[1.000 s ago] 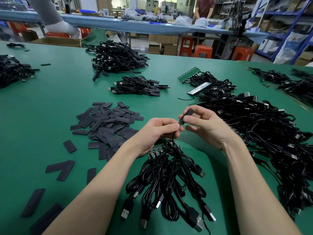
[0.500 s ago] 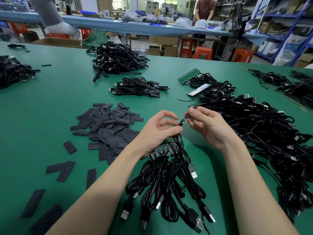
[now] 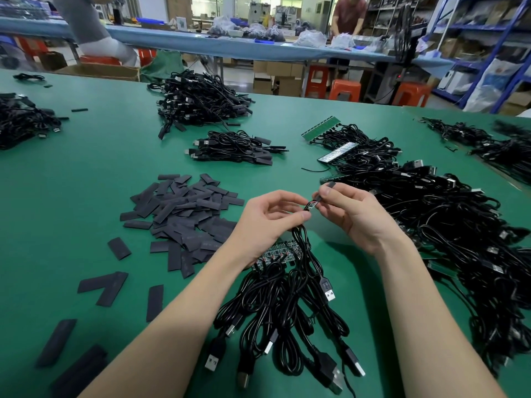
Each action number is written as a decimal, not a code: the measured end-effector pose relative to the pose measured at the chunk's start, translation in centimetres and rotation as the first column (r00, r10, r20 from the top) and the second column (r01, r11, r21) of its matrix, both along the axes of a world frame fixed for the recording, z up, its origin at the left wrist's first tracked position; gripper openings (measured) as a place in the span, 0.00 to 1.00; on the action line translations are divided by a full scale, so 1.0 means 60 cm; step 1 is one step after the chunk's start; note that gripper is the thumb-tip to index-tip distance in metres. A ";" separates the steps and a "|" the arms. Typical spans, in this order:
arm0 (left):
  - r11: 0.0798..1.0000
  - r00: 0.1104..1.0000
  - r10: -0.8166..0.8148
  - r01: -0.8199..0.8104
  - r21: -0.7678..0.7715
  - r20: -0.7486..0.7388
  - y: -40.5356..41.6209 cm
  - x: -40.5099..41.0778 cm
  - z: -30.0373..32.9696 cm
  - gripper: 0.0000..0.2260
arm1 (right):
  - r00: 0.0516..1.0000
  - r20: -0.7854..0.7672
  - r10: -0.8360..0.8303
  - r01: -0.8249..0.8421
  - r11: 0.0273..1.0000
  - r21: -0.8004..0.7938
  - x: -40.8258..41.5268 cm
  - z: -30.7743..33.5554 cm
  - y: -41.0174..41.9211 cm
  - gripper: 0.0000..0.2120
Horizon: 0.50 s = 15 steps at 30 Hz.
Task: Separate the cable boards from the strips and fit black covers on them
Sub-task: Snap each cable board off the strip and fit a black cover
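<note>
Head view, centre of frame: left hand [image 3: 267, 216] pinches a thin black cable just below its small bare circuit board [image 3: 311, 206] w/ thumb + forefinger. Right hand [image 3: 349, 209] grips a flat black sleeve cover [image 3: 331, 186] by thumb + fingers, cover's lower end right at the board tip, upper end poking above the fingers. Looks like the cover is only starting onto the board, not seated yet.

Below the hands: green snap-off strip of boards [image 3: 277, 254] on the green table mat [image 3: 86, 196], several black USB cables [image 3: 287, 308] attached, so that strip seems only partly separated.

Left of centre: loose pile of flat black covers [image 3: 184, 216], plenty unused.

Upper centre: small bundle of covered cables [image 3: 232, 149], bigger heap [image 3: 198, 100] behind it; prob. finished ones.

Right side: large tangle of cables on strips [image 3: 445, 225], apparently untouched. Judging by that, most of the job is left.
</note>
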State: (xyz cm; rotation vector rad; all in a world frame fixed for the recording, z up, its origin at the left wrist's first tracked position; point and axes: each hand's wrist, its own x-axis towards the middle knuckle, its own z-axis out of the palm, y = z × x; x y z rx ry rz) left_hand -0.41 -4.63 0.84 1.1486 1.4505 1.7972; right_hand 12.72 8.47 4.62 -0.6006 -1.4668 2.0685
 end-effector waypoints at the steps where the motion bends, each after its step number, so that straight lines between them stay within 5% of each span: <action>1: 1.000 1.000 0.013 -0.013 -0.004 -0.017 0.000 0.001 0.000 0.08 | 1.000 -0.003 -0.004 0.004 1.000 0.001 0.001 -0.001 0.001 0.08; 8: 0.997 0.991 0.030 -0.039 -0.067 -0.128 0.003 0.009 -0.003 0.06 | 0.997 0.072 0.020 -0.024 0.999 0.047 0.004 -0.010 0.004 0.08; 15: 0.997 0.995 0.038 -0.043 -0.064 -0.087 -0.001 0.009 -0.002 0.06 | 0.993 0.097 0.071 -0.076 0.996 0.045 0.003 -0.013 0.003 0.07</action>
